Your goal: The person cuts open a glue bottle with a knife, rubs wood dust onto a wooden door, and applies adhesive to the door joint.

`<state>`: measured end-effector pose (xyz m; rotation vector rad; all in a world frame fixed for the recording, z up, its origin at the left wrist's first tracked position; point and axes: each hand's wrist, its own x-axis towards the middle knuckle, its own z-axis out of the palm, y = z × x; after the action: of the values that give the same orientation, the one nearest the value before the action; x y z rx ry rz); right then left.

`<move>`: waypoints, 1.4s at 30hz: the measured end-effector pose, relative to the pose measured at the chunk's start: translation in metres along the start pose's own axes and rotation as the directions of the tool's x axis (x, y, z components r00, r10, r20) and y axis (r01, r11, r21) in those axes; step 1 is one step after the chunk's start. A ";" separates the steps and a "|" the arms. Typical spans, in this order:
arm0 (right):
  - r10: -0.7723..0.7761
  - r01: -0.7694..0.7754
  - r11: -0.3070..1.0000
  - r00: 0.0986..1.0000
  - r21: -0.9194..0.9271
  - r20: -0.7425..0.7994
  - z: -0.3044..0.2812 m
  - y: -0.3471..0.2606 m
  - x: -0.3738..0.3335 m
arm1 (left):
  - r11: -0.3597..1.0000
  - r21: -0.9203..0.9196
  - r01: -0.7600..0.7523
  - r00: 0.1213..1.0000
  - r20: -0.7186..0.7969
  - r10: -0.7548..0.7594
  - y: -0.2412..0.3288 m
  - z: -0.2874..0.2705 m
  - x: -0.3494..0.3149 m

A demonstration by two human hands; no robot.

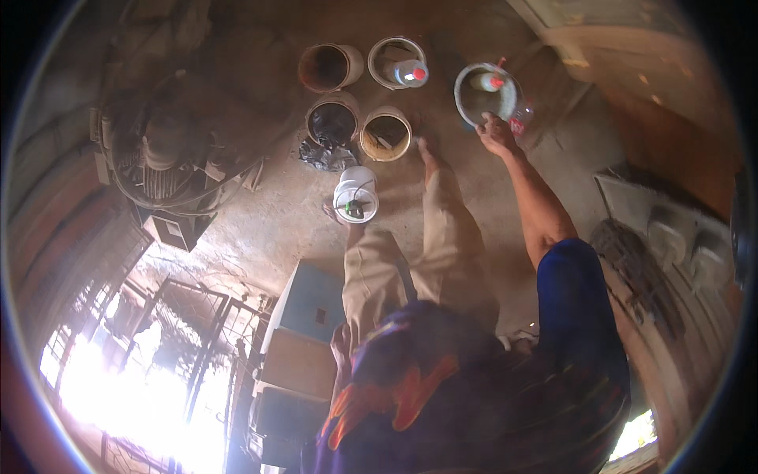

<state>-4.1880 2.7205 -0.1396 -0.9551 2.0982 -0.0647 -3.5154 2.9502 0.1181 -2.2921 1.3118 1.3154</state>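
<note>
Grey bucket [474, 107] on the dirt floor [268, 221], a red-capped bottle [488, 81] inside. Right hand [496, 133] closed on its near rim. Four more buckets [355, 95] stand left of it. Left hand [341, 346] low by the thigh, grip unclear.

the right hand [496, 134] grips the rim of a dull, dusty grey bucket [466, 101] that looks like worn plastic. the bottle [489, 81] inside is clear glossy plastic with a red cap. at far left, four tubs [386, 134] look like grimy matt plastic, stained inside. the near white tub [356, 194] is smoother and cleaner. the floor [260, 221] is rough, dusty concrete. the trousers [395, 253] are matt beige cloth.
</note>
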 end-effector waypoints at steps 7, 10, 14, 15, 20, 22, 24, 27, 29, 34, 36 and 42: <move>-0.490 0.540 0.841 0.778 0.021 -0.393 0.040 -0.114 0.097 | 0.993 0.115 0.004 0.987 0.157 -0.022 0.163 0.017 -0.046; -0.468 0.453 0.883 0.861 -0.120 -0.200 0.052 -0.126 0.127 | 0.952 0.271 -0.139 0.972 0.223 0.078 0.164 0.040 -0.052; -0.453 0.436 0.890 0.876 -0.133 -0.165 0.050 -0.129 0.135 | 0.994 0.103 0.034 0.974 0.219 -0.056 0.183 0.060 -0.046; -0.501 0.481 0.865 0.847 -0.144 -0.178 0.050 -0.130 0.135 | 0.999 0.050 0.020 0.977 0.211 -0.031 0.185 0.064 -0.046; -0.537 0.535 0.843 0.838 -0.046 -0.098 0.048 -0.126 0.125 | 0.987 -0.063 0.148 0.980 0.146 -0.138 0.183 0.082 -0.036; -0.544 0.545 0.838 0.836 -0.006 -0.066 0.049 -0.130 0.129 | 0.994 -0.053 0.100 0.984 0.150 -0.091 0.184 0.089 -0.034; -0.347 0.352 0.884 0.935 0.307 -0.075 0.050 -0.134 0.145 | 0.928 -0.144 0.345 0.933 0.165 -0.321 0.206 0.089 -0.026; -0.304 0.291 0.939 0.952 0.183 0.044 0.052 -0.102 0.212 | 0.694 -0.482 0.535 0.843 0.243 -0.480 0.217 0.100 -0.022; -0.301 0.251 0.941 0.927 0.226 0.224 0.061 -0.097 0.248 | 0.689 -0.484 0.540 0.837 0.223 -0.499 0.216 0.111 -0.022; -0.271 0.342 0.930 0.887 -0.136 0.374 0.095 -0.136 0.288 | 0.670 -0.477 0.568 0.804 0.149 -0.576 0.227 0.130 -0.032; -0.213 0.325 0.861 0.929 -0.392 0.301 0.106 -0.149 0.299 | 0.578 -0.514 0.634 0.731 0.156 -0.664 0.238 0.137 -0.030; -0.207 0.474 0.699 0.851 -0.536 0.483 0.126 -0.162 0.315 | 0.489 -0.564 0.666 0.681 0.190 -0.707 0.237 0.158 -0.031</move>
<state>-4.1232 2.4333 -0.3737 -1.6236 1.5359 0.6512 -3.8000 2.9146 0.1075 -2.7827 -0.1927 1.4316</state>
